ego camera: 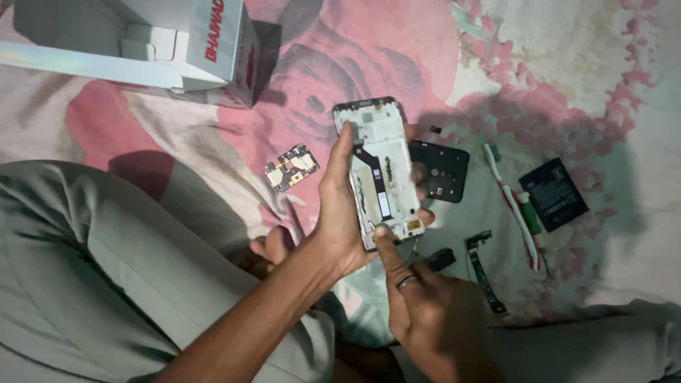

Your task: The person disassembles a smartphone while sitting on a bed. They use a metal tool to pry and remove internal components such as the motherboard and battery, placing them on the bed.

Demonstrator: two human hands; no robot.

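Item: opened phone frame (381,174), white inside, back cover off, a dark strip running down its middle; held upright above a flowered pink-and-white cloth (567,64), near the centre of the view. Left hand (339,213): wrapped around the frame from its left edge, thumb lying along the near side, fingertips showing past the right edge; the grip is closed on the frame. Right hand (425,312): a ring on one finger, forefinger stretched out with its tip pressed against the lower end of the frame; the other fingers are curled in and hold nothing that can be seen. On the cloth, left of the frame: a small circuit board (291,169) with gold-coloured shields, lying flat and apart from the hand. Just behind the frame on the right: a black plastic cover piece (443,170). Further right: a toothbrush (514,209) with a red-and-white handle, and beside it a black flat battery (553,193), tilted. Below these: a thin black strip part (484,273) and a small dark piece (441,259) near the right hand. Top left: an open white cardboard box (184,50). Lower left: a knee in grey-green trousers (92,269).
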